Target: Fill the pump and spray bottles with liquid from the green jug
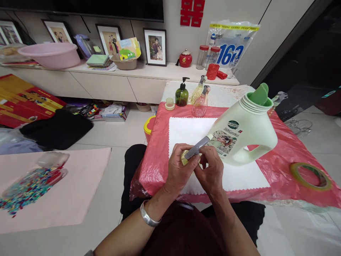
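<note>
My left hand [180, 170] and my right hand [211, 170] meet over the near edge of a white cloth [191, 133]. The right hand's fingers are closed on a grey marker [198, 146] whose tip points toward a small pale yellowish object [184, 158] pinched in the left hand's fingers. Just right of the hands stands a large pale green detergent jug [246, 129], uncapped, with a green funnel [259, 95] in its mouth. A silver bracelet [148, 215] circles my left wrist.
The cloth lies on a red plastic sheet [290, 142] covering a low table. A tape roll [310, 175] lies at the right. A dark green pump bottle [182, 94], spray bottles [201, 101] and a small lid [169, 104] stand at the back. Colourful beads [26, 186] lie on a pink mat at left.
</note>
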Motion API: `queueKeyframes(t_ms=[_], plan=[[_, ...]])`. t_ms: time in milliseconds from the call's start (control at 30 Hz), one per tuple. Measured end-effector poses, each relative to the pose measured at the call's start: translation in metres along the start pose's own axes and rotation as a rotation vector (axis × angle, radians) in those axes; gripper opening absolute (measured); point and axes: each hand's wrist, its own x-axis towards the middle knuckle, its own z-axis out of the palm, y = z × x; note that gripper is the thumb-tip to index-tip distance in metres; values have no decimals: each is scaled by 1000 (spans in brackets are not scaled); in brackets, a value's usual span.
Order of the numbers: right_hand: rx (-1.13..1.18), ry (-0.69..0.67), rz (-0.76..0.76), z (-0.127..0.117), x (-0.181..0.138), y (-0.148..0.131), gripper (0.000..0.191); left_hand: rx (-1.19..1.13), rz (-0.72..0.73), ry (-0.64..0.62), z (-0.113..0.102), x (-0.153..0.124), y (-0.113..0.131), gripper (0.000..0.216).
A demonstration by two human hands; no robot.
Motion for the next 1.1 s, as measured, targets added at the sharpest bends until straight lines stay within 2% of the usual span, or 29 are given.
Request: queueKeyframes(t_ms=[100, 233, 433, 567, 800, 933, 1033, 1100], plan=[[17, -24, 35, -2, -4, 1, 15, 57, 24, -13, -3, 1, 0, 18], [112, -165, 75, -11, -4, 3, 26, 89, 59, -29, -7, 0, -3, 19], [167, -257, 86, -18, 4, 5, 24, 101, 80, -40, -6, 1, -3, 19], [142, -215, 46, -15, 3, 7, 19, 92, 61, -48, -7, 0, 0, 18], [39, 5, 13, 2, -8, 4, 22, 75, 67, -103, -5, -2, 1, 25], [-10, 122, 25, 14, -14, 1, 18, 38, -16, -21, 1, -1, 0, 37], [-15, 123, 40, 14, -14, 0, 15, 19, -80, 21, 1, 1, 2, 26], [7, 51, 43, 9, -11, 0, 16, 31, -78, 8, -1, 2, 3, 22]])
